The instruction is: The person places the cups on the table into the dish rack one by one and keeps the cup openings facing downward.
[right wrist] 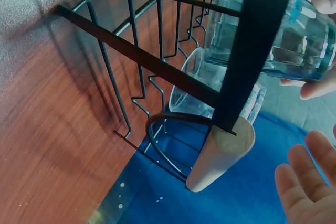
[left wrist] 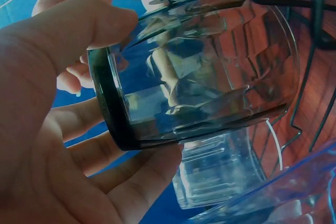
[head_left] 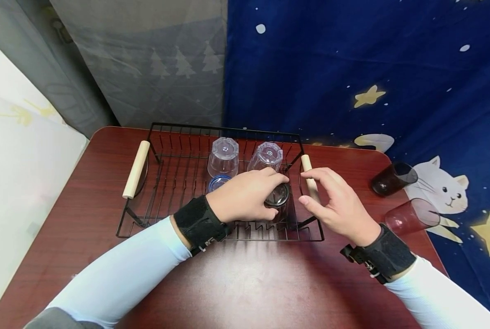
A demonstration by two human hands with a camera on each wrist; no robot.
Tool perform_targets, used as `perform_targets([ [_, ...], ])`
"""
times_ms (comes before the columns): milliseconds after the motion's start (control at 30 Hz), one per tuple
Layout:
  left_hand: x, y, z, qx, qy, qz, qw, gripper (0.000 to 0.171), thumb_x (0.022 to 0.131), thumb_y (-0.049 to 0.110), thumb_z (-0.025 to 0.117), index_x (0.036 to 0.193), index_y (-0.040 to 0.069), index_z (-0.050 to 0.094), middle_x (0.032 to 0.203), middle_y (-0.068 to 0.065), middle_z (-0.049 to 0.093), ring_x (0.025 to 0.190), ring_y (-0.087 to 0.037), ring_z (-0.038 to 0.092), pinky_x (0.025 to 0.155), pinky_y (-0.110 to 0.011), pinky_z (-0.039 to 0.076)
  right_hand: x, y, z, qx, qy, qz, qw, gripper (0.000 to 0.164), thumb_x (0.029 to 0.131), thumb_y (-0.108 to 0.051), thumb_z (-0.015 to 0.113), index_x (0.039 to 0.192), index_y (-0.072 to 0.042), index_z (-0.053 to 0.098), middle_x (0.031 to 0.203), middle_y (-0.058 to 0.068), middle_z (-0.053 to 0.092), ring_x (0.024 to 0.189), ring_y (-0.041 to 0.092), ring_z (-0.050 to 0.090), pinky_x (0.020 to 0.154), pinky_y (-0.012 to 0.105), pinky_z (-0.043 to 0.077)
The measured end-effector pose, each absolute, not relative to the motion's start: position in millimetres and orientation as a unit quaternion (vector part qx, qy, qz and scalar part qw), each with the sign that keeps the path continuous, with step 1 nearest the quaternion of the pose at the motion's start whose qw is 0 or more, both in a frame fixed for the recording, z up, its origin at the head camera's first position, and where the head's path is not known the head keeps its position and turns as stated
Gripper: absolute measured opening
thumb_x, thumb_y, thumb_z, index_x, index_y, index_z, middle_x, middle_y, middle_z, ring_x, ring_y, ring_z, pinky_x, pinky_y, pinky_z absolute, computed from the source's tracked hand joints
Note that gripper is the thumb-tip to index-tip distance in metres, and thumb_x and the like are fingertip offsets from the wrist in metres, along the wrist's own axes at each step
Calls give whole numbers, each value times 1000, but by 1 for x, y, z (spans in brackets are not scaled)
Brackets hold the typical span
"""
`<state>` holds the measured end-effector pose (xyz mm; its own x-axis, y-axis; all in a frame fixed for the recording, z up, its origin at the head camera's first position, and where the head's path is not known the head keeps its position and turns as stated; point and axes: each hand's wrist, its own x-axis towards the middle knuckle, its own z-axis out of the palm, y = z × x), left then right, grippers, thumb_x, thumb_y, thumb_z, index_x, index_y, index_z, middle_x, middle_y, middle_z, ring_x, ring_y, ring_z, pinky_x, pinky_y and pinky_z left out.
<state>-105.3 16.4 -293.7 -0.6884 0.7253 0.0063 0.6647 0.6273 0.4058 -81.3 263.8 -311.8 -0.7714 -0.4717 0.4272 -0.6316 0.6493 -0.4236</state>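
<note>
My left hand grips an upside-down smoky dark glass by its thick base, at the front right of a black wire dish rack. Thumb and fingers curl about that base in the left wrist view. The faceted glass wall points down into the rack. My right hand hovers beside the rack's right wooden handle, fingers loosely bent and holding nothing. Two clear glasses, one at centre and one farther right, stand upside down behind. A blue-tinted glass is partly hidden by my left hand.
A second wooden handle is on the rack's left end. On the table's right side are a dark tumbler and a reddish tumbler. Blue and grey curtains hang along the back edge of the reddish-brown table.
</note>
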Motion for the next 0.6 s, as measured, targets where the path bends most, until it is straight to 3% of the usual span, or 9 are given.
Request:
perform_targets([
  [167,-108,16,-297,384,900,185,95,67,85,34,75,145,15,50,135,-2,57,110,-15,62,93,-34,53,-79,261,-313,284,-901,303,125,44,88,-13,73,129,-10,61,120,3,63,105,21,58,89,24,41],
  [600,-111,19,-301,382,901,169,120,68,89,38,74,147,16,48,138,-4,55,115,-17,62,97,-36,52,-78,260,-313,273,-907,299,112,42,89,-13,72,129,-12,60,118,4,63,101,20,56,86,25,41],
])
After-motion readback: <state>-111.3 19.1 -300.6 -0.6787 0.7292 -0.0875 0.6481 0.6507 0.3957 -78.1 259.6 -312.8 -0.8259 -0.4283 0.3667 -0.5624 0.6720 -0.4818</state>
